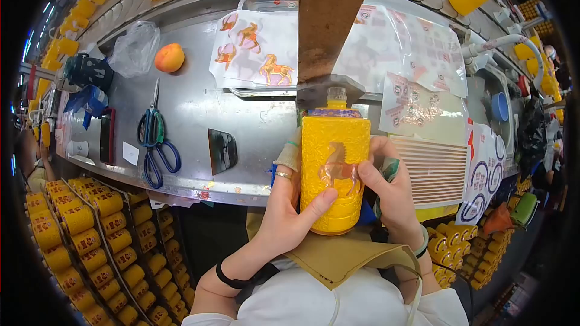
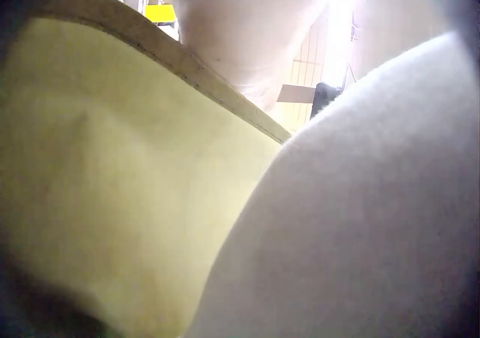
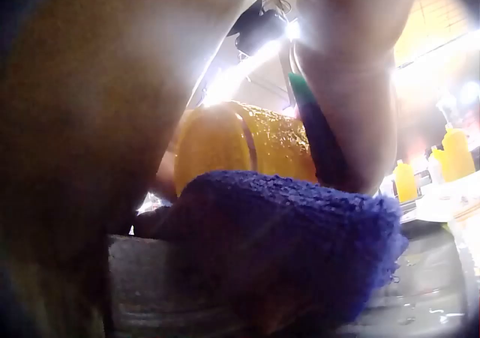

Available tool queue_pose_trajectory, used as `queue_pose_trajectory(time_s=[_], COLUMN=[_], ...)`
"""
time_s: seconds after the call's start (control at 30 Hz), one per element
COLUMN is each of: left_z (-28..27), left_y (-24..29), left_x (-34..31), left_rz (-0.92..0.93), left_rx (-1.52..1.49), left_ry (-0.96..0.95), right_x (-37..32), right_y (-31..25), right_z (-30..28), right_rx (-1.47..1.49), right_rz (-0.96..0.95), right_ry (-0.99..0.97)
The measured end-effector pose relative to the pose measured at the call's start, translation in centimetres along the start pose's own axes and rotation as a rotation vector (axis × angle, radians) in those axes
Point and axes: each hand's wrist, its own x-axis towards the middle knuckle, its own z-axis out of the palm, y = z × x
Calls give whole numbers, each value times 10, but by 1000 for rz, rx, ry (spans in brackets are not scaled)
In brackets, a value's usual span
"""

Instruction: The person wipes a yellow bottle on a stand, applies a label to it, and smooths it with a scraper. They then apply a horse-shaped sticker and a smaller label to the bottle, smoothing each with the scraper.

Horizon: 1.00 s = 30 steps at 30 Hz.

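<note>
A yellow embossed bottle (image 1: 329, 199) with a bare clear neck lies in front of the person, its neck pointing away. On its face is a brown-gold horse decal (image 1: 339, 166). The left hand (image 1: 289, 208) grips the bottle's left side, thumb low on the front; a cloth wrap (image 1: 289, 156) covers one finger. From the right, the right hand (image 1: 389, 190) holds the bottle with its thumb at the decal's edge and fingers curled behind. In the right wrist view, the bottle's base (image 3: 214, 147) shows above a fuzzy blue cloth (image 3: 300, 233). The left wrist view shows mostly apron (image 2: 112, 166) and white clothing.
Scissors (image 1: 156, 133), a peach (image 1: 169, 58) and a dark curved piece (image 1: 222, 151) lie on the metal table (image 1: 193, 105). Horse decal sheets (image 1: 254, 48) lie at the back. A brown post (image 1: 329, 18) rises just beyond the bottle. Racks of yellow bottles (image 1: 84, 241) stand lower left.
</note>
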Motion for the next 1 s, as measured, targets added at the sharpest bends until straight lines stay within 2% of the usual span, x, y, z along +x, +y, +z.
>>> queue_pose_trajectory(time_s=[0.43, 0.63, 0.7, 0.8, 0.83, 0.9, 0.93, 1.0], left_z=[-1, 0, 0, 2, 3, 4, 5, 6], left_y=[0, -4, -3, -1, -1, 0, 1, 3], left_x=[0, 0, 1, 2, 2, 2, 2, 1], left_rz=[12, 42, 48, 55, 61, 67, 65, 60], left_rx=[11, 43, 53, 44, 53, 63, 58, 57], left_ry=[-8, -9, -6, -10, -3, 1, 11, 13], right_x=[1, 9, 16, 17, 19, 24, 23, 21], right_y=[1, -11, -33, -63, -76, -96, -93, -84], right_z=[1, -20, -22, -2, 2, 7, 13, 28], right_rx=[18, -68, -334, -474, -474, -1155, -1154, -1172], right_rz=[-8, 5, -297, -472, -473, -861, -861, -769], right_ry=[6, 36, 84, 108, 114, -227, -223, -396])
